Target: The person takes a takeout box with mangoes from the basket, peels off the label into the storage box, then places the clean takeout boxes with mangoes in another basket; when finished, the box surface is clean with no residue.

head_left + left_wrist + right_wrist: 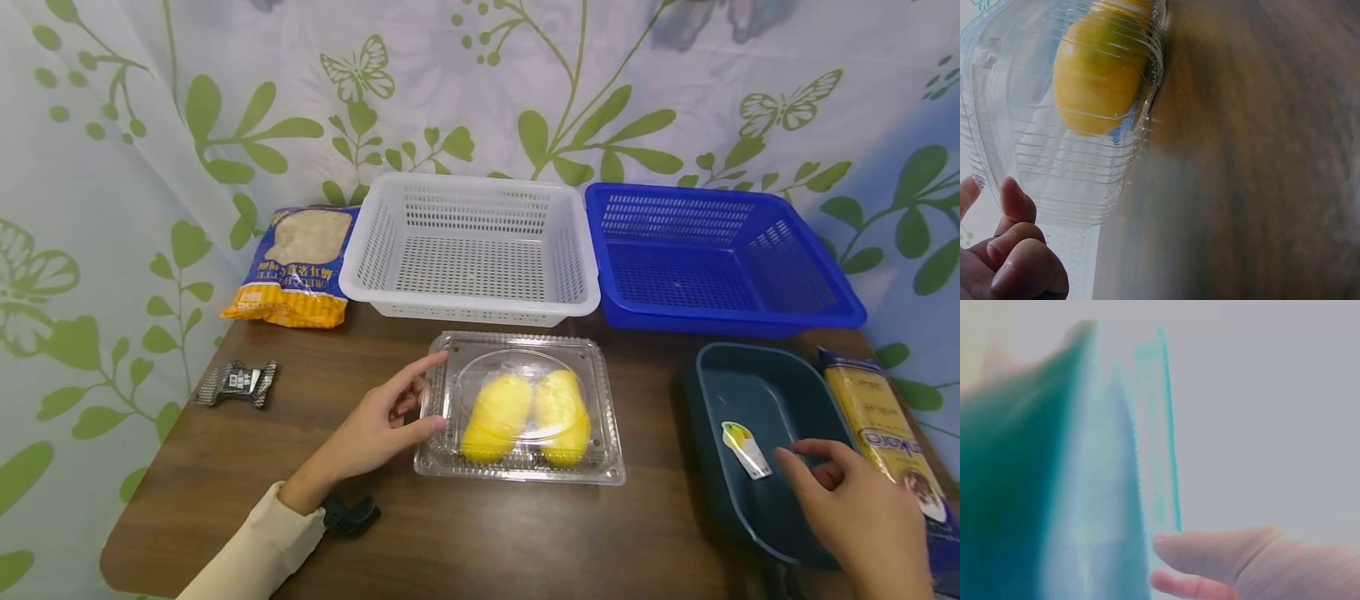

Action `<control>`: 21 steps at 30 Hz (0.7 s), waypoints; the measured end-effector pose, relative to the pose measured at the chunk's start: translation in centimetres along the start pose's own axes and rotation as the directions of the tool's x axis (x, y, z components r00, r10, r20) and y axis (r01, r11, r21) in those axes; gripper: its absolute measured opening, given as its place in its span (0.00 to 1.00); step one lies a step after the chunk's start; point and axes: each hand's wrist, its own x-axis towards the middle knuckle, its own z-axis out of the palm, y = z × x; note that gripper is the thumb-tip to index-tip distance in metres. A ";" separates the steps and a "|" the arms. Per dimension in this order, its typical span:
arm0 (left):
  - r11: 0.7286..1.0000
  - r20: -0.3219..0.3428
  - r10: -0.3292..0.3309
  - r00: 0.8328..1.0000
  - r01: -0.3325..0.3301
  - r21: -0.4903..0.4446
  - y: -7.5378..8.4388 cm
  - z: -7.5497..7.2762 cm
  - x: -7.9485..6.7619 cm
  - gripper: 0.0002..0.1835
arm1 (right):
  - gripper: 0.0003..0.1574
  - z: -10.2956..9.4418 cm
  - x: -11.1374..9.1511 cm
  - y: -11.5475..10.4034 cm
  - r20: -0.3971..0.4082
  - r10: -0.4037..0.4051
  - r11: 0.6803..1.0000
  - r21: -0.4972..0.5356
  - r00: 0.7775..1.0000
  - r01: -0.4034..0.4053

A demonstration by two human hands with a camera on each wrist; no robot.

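A clear plastic clamshell box (602,392) with two yellow fruits (498,417) inside, mangoes by their look, lies on the table. My left hand (386,425) is at the box's left side, thumb and index finger spread along its edge. Its other fingers bend loosely, and in the left wrist view the fingertips (1017,200) are right by the box. Over the dark teal basin (716,358) hovers my right hand (858,504), fingers loosely bent, with nothing seen between them. Inside the basin, left of that hand, lies a small white tag-like piece (746,450) with a yellow fruit picture.
Behind the box stand a white basket (472,312) and a blue basket (727,321). A blue and orange pasta bag (296,267) and a small black wrapped packet (238,383) lie left. A yellow-and-blue pack (888,417) lies beyond the basin's right side.
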 end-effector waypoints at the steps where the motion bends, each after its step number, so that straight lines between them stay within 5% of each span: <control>1: 1.000 -0.001 0.000 1.000 0.000 0.001 0.0 0.0 0.0 0.38 | 0.32 -0.4 -0.3 -0.2 -0.024 -0.025 1.000 0.011 0.999 0.025; 7: 1.000 -0.001 -0.009 1.000 0.009 0.001 0.2 0.0 -0.1 0.38 | 0.29 -2.3 -1.5 -2.5 -0.150 -0.063 0.986 0.144 0.987 0.085; 11: 1.000 0.006 -0.011 1.000 0.011 0.004 0.1 0.3 0.0 0.38 | 0.24 -3.4 -1.7 -3.3 -0.217 -0.052 0.947 0.300 0.975 0.117; 14: 1.000 0.009 -0.012 1.000 0.012 0.006 0.1 0.4 0.1 0.38 | 0.17 -4.3 -1.0 -3.1 -0.286 -0.091 0.860 0.461 0.954 0.220; 17: 1.000 0.004 -0.006 1.000 0.006 0.007 0.0 0.5 0.1 0.37 | 0.19 -5.1 0.8 -2.8 -0.346 -0.168 0.740 0.574 0.923 0.350; 19: 1.000 0.000 -0.003 1.000 0.003 0.007 0.0 0.4 0.0 0.37 | 0.20 -5.4 2.4 -2.3 -0.327 -0.209 0.674 0.634 0.922 0.378; 21: 1.000 -0.003 0.000 1.000 0.000 0.009 0.1 0.3 -0.1 0.37 | 0.19 -5.4 4.2 -1.7 -0.263 -0.223 0.650 0.677 0.939 0.344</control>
